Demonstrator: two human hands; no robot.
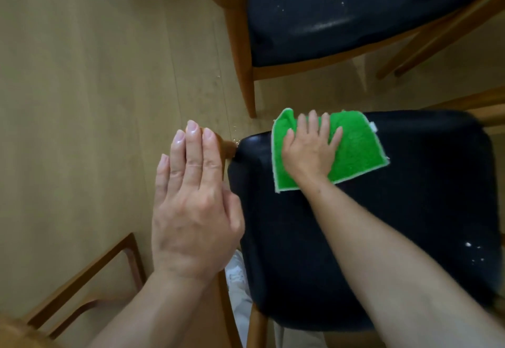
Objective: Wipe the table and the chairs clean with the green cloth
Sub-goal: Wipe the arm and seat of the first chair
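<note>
Your right hand (311,151) covers the middle of the green cloth (355,151), so you cannot see the cloth or seat beneath the palm. The far chair (341,19) is cut off by the top edge, its back out of view. The near chair seat (396,211) blurs at its lower edge, and your forearms hide part of it. White specks on both seats are too small to identify.

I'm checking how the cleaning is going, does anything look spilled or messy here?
Yes. White specks dot the far chair's black seat, and a few sit on the near chair's seat by its right edge. The right hand presses the green cloth flat near its far edge.
</note>
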